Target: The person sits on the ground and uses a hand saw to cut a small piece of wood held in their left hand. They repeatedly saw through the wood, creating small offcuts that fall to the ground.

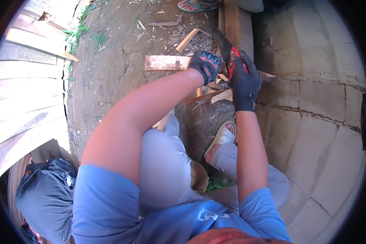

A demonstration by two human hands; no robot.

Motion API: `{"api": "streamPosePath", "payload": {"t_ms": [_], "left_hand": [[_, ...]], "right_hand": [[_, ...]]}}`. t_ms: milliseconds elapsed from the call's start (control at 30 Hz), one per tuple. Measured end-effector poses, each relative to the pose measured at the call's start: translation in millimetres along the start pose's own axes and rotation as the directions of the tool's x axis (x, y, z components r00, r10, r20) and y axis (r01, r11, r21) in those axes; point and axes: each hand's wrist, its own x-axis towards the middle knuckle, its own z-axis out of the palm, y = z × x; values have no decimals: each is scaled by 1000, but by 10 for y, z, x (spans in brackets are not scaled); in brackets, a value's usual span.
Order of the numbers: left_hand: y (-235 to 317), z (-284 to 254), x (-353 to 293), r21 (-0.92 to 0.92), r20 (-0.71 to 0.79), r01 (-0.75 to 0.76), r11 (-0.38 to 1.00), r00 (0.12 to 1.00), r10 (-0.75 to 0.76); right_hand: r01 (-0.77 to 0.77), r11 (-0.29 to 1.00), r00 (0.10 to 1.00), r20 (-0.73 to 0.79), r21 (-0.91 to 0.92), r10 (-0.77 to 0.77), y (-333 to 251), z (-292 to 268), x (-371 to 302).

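My right hand [245, 81], in a black glove with red trim, is closed around the handle of a machete [222, 42]. Its dark blade points away and to the left, between my two hands. My left hand [207, 66], gloved alike, makes a fist just left of the blade. What that fist holds, if anything, is hidden. A whitish, worn board [166, 63] lies on the ground and runs up to my left wrist. Split wood pieces [222, 96] lie below and between the hands. A narrow wood strip [187, 40] rests beyond the left hand.
A thick wooden beam [239, 24] lies at the far side, near another person's sandalled foot [197, 5]. Along the right runs a cracked block surface [313, 118]. Bright boards [28, 81] line the left, above a dark fabric bundle [44, 199]. My sandalled foot [224, 136] is near the scraps.
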Motion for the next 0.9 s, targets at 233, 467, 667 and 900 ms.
{"api": "streamPosePath", "payload": {"t_ms": [233,467,667,900], "left_hand": [[-127,134,-31,83,-34,25,996,999,-23],[-37,-20,34,80,47,5,997,999,-9],[-66,-16,-39,7,101,77,997,992,-78],[-5,38,-32,15,50,-6,1000,999,5]], "right_hand": [[1,999,986,165,-36,5,-152,-966,-1003],[-103,962,983,123,-253,138,-728,-2306,-2199],[-176,984,980,102,31,172,-540,-1590,-1515],[-4,997,998,54,-83,8,-137,-174,-157]]}}
